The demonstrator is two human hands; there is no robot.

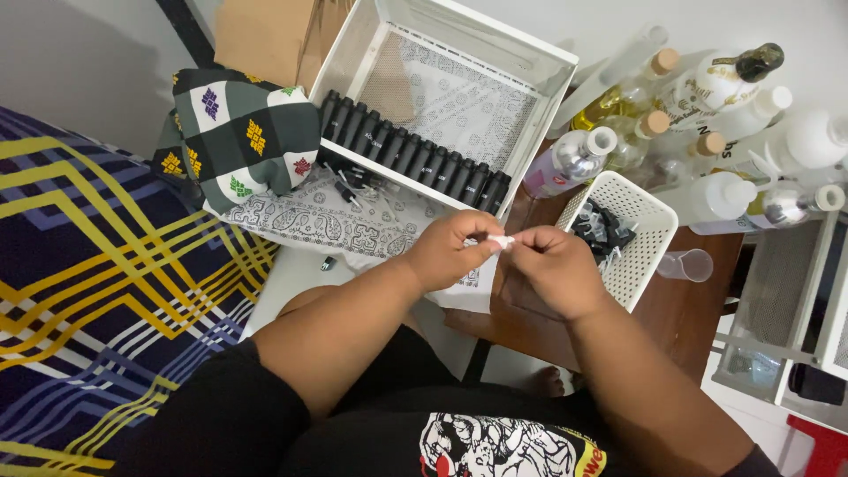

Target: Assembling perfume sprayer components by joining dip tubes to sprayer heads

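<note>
One small white piece point(501, 240) is pinched between the fingertips of the left hand point(450, 252) and the right hand point(555, 269), held above the edge of a brown table point(689, 305); its exact shape cannot be told. Both hands are closed on it. A row of black tubes point(411, 155) is held along the front of a large white tray point(459, 53). Small dark parts point(599, 228) are kept in a white perforated basket point(640, 252), with clear bottles point(707, 115) behind.

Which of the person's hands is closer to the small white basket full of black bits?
Right. The right hand is just beside the small white basket, at its left edge; the left hand is farther left, beyond the right one.
</note>
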